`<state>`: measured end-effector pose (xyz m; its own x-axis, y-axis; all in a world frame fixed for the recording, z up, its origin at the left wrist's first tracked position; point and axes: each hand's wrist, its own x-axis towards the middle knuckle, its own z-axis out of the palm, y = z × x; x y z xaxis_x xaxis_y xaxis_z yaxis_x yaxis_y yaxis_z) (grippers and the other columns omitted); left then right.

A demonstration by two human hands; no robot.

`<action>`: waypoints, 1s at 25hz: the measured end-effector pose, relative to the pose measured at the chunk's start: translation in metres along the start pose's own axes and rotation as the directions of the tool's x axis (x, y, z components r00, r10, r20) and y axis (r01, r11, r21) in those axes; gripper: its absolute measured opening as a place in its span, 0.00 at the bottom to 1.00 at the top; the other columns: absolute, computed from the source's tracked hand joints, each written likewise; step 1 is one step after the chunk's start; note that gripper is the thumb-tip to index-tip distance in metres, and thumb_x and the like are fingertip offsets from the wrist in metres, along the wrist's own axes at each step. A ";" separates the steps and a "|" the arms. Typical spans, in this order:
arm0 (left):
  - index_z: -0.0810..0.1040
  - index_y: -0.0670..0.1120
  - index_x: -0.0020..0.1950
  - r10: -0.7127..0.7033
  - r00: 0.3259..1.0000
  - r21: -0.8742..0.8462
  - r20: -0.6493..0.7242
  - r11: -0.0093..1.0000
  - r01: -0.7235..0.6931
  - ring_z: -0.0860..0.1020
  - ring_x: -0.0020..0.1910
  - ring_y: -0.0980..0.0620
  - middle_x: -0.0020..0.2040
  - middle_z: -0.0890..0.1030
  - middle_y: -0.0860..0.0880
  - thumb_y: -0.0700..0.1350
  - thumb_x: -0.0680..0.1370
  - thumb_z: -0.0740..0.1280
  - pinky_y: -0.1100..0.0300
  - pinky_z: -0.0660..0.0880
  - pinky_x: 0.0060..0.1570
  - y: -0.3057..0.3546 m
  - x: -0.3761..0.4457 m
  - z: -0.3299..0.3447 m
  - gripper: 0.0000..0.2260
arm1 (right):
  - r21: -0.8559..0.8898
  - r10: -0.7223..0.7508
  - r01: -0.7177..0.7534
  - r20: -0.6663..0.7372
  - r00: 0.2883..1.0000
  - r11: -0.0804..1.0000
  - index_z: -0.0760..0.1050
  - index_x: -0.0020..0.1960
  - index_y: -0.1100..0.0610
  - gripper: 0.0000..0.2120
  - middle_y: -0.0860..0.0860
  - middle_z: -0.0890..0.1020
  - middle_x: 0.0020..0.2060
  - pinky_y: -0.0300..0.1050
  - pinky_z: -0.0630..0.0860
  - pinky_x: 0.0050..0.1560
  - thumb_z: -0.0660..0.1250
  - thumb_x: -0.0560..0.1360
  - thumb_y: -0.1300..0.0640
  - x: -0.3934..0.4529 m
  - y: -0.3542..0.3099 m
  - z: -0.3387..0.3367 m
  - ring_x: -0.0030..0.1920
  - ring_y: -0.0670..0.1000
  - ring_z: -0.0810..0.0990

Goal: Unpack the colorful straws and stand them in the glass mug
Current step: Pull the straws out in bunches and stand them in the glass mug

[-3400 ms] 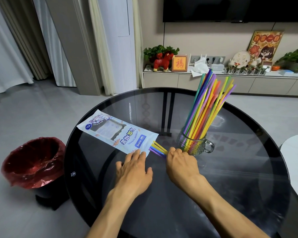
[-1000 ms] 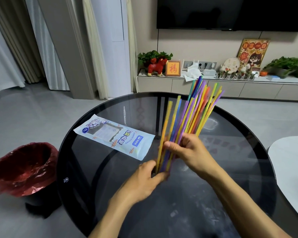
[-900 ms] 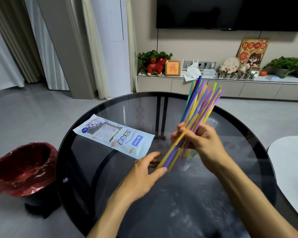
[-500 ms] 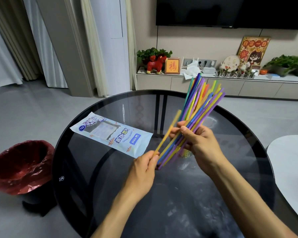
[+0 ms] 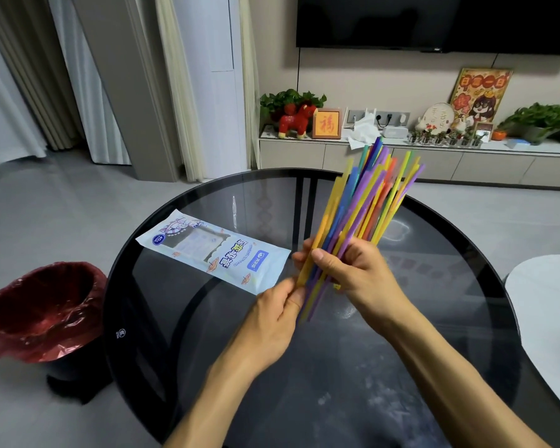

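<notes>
The colorful straws (image 5: 362,215) are bunched up in the air over the round glass table (image 5: 434,367), and the right hand (image 5: 353,273) wraps its fingers tight around them. The left hand (image 5: 272,318) pinches their bottom ends. The flat packet (image 5: 214,250) looks empty, the mug is hidden, so standing them up is still left.

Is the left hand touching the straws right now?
Touching. The head view shows the left hand with fingertips pinching the lower end of the straws.

Even indoor light – glare on glass table (image 5: 434,318), wide-angle edge bending.
</notes>
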<state>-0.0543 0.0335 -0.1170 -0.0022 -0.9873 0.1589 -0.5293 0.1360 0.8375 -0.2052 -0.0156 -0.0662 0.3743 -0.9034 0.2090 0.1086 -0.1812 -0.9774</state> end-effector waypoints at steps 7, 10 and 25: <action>0.73 0.48 0.43 -0.079 0.990 0.085 0.113 0.994 0.069 0.75 0.36 0.51 0.37 0.80 0.50 0.49 0.80 0.60 0.50 0.76 0.42 -0.019 0.000 0.008 0.08 | -0.108 -0.015 0.035 0.177 0.984 0.994 0.77 0.56 0.65 0.08 0.62 0.85 0.47 0.47 0.82 0.50 0.64 0.78 0.68 -0.002 0.023 -0.001 0.50 0.54 0.86; 0.74 0.50 0.41 -0.092 0.986 0.104 0.141 0.992 0.078 0.76 0.34 0.58 0.36 0.80 0.53 0.48 0.79 0.62 0.54 0.76 0.41 -0.027 -0.001 0.009 0.08 | -0.135 0.034 -0.007 0.196 0.980 0.991 0.78 0.55 0.64 0.08 0.58 0.86 0.46 0.46 0.82 0.50 0.65 0.78 0.69 0.000 0.037 0.000 0.49 0.52 0.86; 0.77 0.56 0.59 -0.032 0.999 0.043 0.043 0.999 0.030 0.77 0.55 0.66 0.54 0.81 0.60 0.53 0.79 0.64 0.67 0.74 0.56 -0.029 0.005 0.012 0.10 | 0.046 -0.240 0.285 -0.418 0.876 0.958 0.71 0.55 0.61 0.07 0.53 0.81 0.38 0.52 0.82 0.48 0.55 0.83 0.62 0.060 -0.008 -0.070 0.40 0.55 0.84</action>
<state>-0.0491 0.0234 -0.1464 -0.0215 -0.9937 0.1097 -0.5653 0.1026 0.8185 -0.2478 -0.0949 -0.0480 -0.0836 -0.9105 0.4051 0.2531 -0.4126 -0.8751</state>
